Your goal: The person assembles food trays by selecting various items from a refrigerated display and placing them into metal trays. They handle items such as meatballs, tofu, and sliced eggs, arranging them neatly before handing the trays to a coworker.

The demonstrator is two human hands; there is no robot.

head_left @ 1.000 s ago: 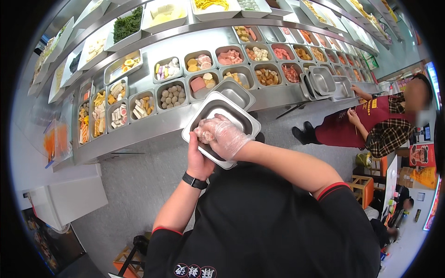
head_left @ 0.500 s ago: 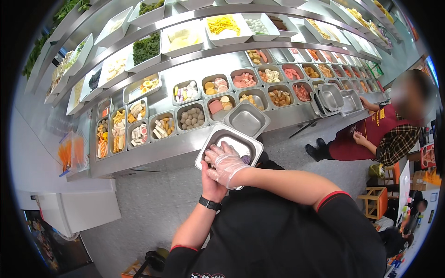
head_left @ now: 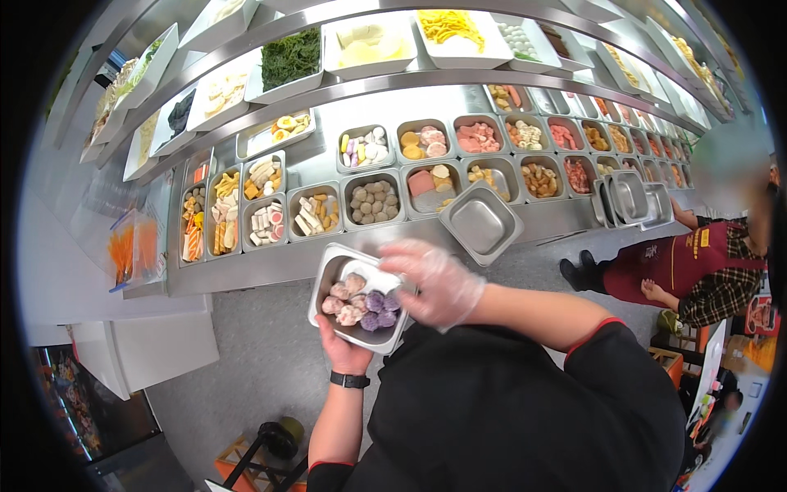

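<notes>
My bare left hand [head_left: 344, 353], with a black watch on its wrist, grips the near side of a steel pan [head_left: 322, 283] held out in front of the counter. Inside lie several pinkish-white balls [head_left: 338, 303] and several purple balls [head_left: 379, 310]. Over the pan's right rim is my right hand [head_left: 443, 283] in a clear plastic glove, slightly blurred, its fingers stretched out and thumb apart; I see nothing in it. An empty steel pan [head_left: 482, 221] rests tilted against the counter's front edge, right of my hands.
Along the counter stand steel pans of food, among them grey-brown meatballs [head_left: 374, 202] and pink meat [head_left: 479, 136]. White trays [head_left: 369, 67] fill the shelves above. Stacked pans [head_left: 627, 197] overhang the edge at right, near a person in a maroon apron [head_left: 656, 261].
The pan in my left hand has shifted left and turned, and the balls in it now show. My right hand has lifted from the pan's middle to its right rim.
</notes>
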